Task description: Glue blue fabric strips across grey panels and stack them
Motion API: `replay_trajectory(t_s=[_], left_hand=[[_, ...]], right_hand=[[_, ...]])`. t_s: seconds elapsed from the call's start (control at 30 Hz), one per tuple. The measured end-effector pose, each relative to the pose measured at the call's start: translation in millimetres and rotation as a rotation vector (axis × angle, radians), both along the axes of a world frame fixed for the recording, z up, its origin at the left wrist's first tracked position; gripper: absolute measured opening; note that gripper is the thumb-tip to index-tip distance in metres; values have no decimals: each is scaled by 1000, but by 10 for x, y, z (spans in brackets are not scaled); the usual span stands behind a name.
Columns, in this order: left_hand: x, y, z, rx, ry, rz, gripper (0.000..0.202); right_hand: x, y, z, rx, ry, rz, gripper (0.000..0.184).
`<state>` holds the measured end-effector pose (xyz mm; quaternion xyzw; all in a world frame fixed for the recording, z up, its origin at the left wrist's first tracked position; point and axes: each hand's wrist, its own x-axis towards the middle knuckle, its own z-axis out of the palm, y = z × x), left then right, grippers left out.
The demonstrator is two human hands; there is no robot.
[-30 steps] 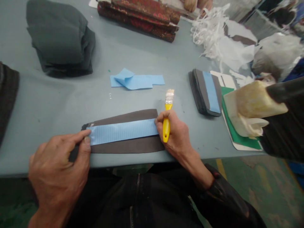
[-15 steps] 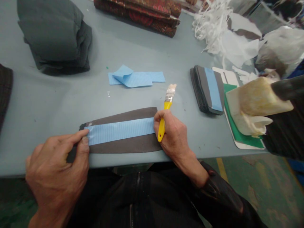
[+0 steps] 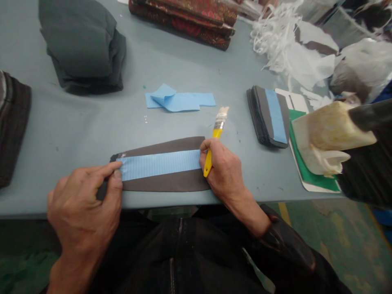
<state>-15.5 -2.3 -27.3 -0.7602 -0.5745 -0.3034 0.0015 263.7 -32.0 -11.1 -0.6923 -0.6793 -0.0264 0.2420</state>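
Note:
A dark grey curved piece (image 3: 165, 185) lies near the table's front edge, with a light blue strip (image 3: 161, 164) laid along its middle. My left hand (image 3: 84, 208) pinches the strip's left end against the piece with thumb and forefinger. My right hand (image 3: 225, 171) is closed round a yellow-handled brush (image 3: 215, 136), bristles pointing away, while its fingertips press the strip's right end.
Loose blue strips (image 3: 179, 100) lie further back. A stack of finished grey pieces topped with blue (image 3: 269, 116) sits right, beside a green board (image 3: 301, 171) and a cream container (image 3: 329, 132). Dark fabric bundle (image 3: 84, 49), patterned red pieces (image 3: 190, 18) and white shreds (image 3: 281, 45) lie behind.
The brush has tilted slightly, its bristles leaning more to the right. Both hands stay at the strip's ends; the view has shifted a little.

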Motion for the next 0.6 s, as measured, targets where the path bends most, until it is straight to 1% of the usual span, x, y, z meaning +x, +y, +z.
replay_trajectory(t_s=[0.1,0.2,0.4,0.6], left_hand=[[-13,12,-47,35,-1,-2,40],[-8,13,-56,39,2,4,35],[26,-22,-20,-37,-5,41,28],[33,-23,-31,-34,-10,45,27]], right_hand=[[-3,0,-9,-9,-79,-57,14],[4,0,-27,9,-103,-87,14],[72,-8,-55,50,-110,-65,12],[160,-122,37,65,-155,-65,11]])
